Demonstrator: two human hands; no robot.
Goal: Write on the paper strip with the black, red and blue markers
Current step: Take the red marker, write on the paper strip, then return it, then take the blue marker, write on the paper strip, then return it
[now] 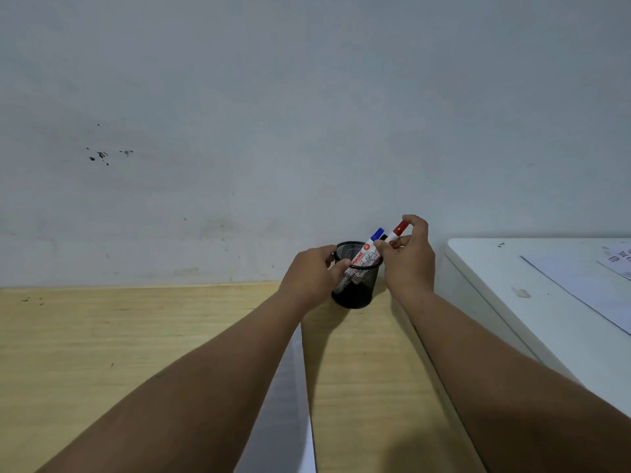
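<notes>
While pinched, red marker (398,231) tops grip (408,259).

The blue marker (372,245) carries a red label reading, upside down, what looks like "SNOWM…"; its smaller print is illegible. Printed lines on the sheet of paper (619,257) are too small to read.

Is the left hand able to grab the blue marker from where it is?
Probably yes. The left hand holds the cup's rim, and the blue marker sticks out of the top just beside it. Only the right hand, gripping the red marker, crowds it.
</notes>
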